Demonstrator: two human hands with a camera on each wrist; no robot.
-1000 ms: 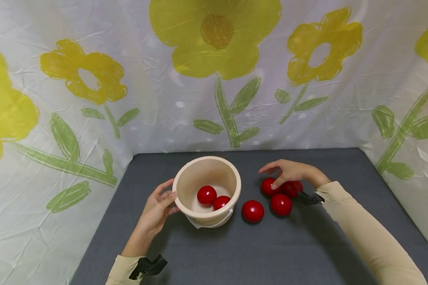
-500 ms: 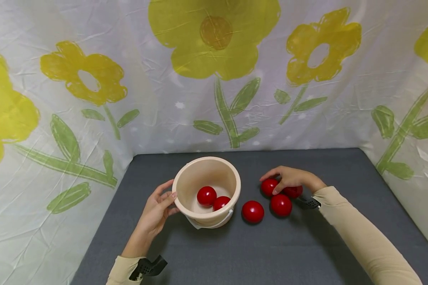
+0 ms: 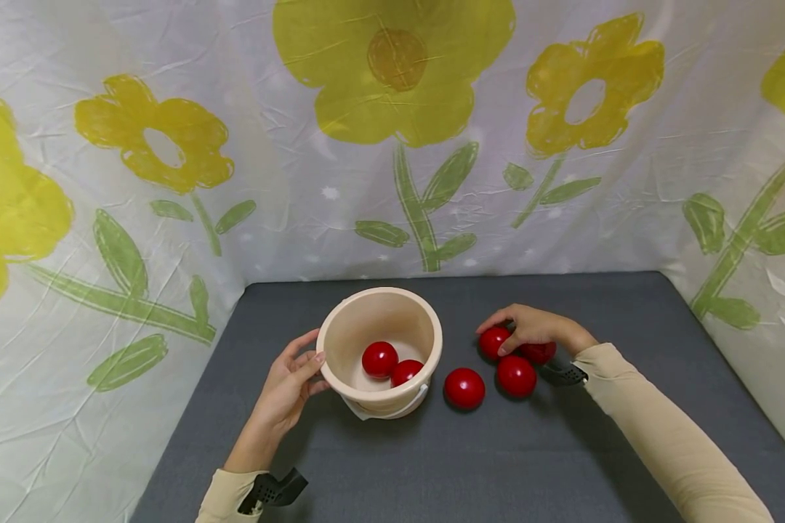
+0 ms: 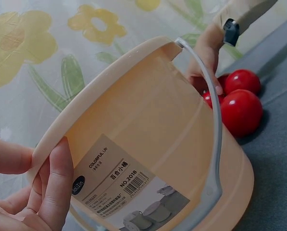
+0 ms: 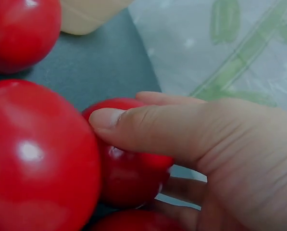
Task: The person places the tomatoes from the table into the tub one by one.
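A cream bucket (image 3: 344,338) stands on the dark table, its mouth tipped toward the head camera. At its left rim my left hand (image 3: 286,388) pinches the edge between thumb and fingers; the left wrist view shows a label (image 4: 131,187) on the outer wall. Two glossy red balls, one (image 3: 379,359) behind the other (image 3: 406,373), lie inside. To the right, my right hand (image 3: 533,325) grips another red ball (image 3: 493,343), thumb on the near side and fingers round the far side. That ball appears to be at table level.
Beside the held ball lie more red balls: one (image 3: 516,376) in front, one (image 3: 538,353) partly under the right hand, and one (image 3: 464,388) near the bucket. The bucket's white handle (image 4: 213,125) hangs down its side. A flower-print curtain (image 3: 301,181) borders the grey tabletop (image 3: 392,472).
Over the last second my right hand has lowered slightly and its fingers have come round the red ball. My left hand and the bucket stay put.
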